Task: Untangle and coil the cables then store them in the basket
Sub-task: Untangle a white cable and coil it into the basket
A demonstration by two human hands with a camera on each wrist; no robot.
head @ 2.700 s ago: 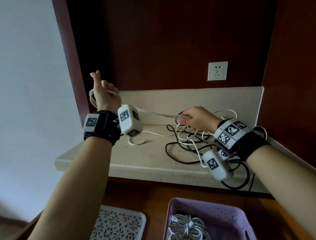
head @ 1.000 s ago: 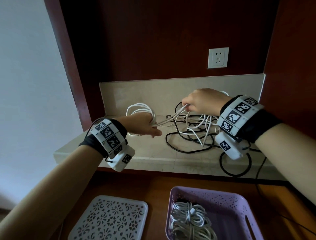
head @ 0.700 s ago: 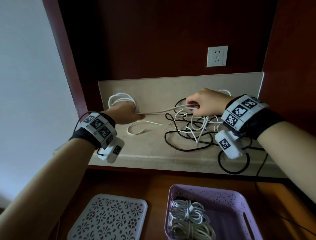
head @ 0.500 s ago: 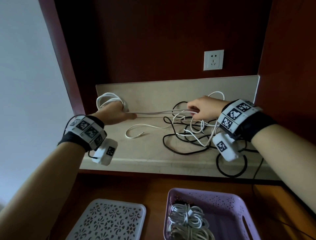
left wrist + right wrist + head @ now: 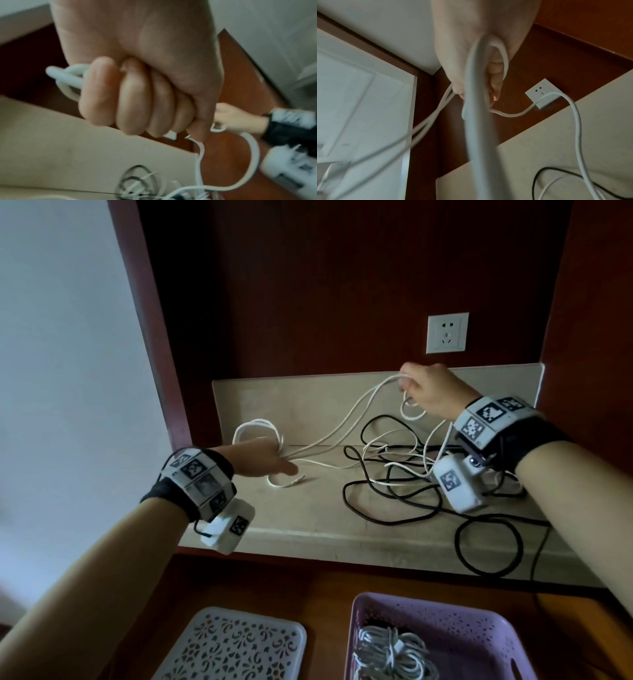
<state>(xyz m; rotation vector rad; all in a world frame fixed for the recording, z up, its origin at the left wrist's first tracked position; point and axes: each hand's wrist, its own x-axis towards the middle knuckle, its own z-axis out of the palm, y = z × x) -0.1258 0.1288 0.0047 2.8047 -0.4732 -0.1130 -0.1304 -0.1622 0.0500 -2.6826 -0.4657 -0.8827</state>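
At the left of the worktop [image 5: 342, 508] the left hand [image 5: 260, 462] is fisted round a gathered bundle of white loops [image 5: 257, 429]; the left wrist view shows all four fingers [image 5: 123, 102] curled tight over the cord. To coil well, this hand should hold the loops flat and even, loosening only enough to admit each new turn.

From the fist a run of the white cable [image 5: 342, 422] rises across to the right hand [image 5: 428, 395], lifted near the backsplash, its fingers pinching the cord with a small loop hanging below. That hand should carry each length back to the left in an equal arc, letting the cord roll between the fingers so twist works out.

Further right the rest of the white cord lies crossed with a black cable [image 5: 376, 508] on the worktop; it probably passes under black strands, though blur hides the crossings. Draw slowly and lift clear, not tug.

The purple basket [image 5: 479, 625] sits below, one white coil [image 5: 394, 652] inside.
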